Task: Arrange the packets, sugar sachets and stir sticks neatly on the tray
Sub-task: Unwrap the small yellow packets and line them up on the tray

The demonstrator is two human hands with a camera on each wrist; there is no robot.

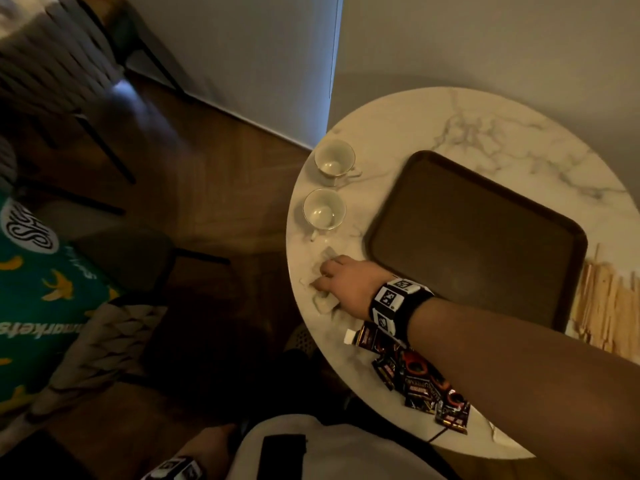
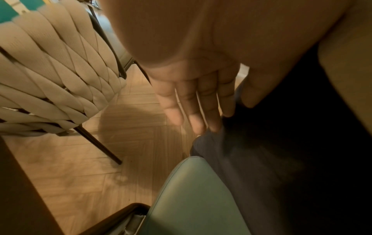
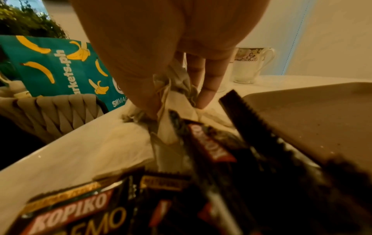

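Observation:
My right hand (image 1: pixel 329 277) reaches across the round marble table (image 1: pixel 485 133) and grips a bunch of white sugar sachets (image 1: pixel 325 303) left of the brown tray (image 1: pixel 474 233). In the right wrist view the fingers (image 3: pixel 209 82) curl around the crumpled sachets (image 3: pixel 175 95). Dark coffee packets (image 1: pixel 419 382) lie in a loose pile under my forearm, near the table's front edge; they also fill the foreground (image 3: pixel 181 182) of that view. Wooden stir sticks (image 1: pixel 602 303) lie in a heap right of the tray. My left hand (image 2: pixel 193 101) hangs with straight fingers beside my leg, holding nothing.
Two white cups (image 1: pixel 334 157) (image 1: pixel 323 209) stand at the table's left edge. A woven chair (image 2: pixel 50 71) and a teal shopping bag with bananas (image 1: pixel 41 289) are on the left. The floor is wood, and a wall stands behind the table.

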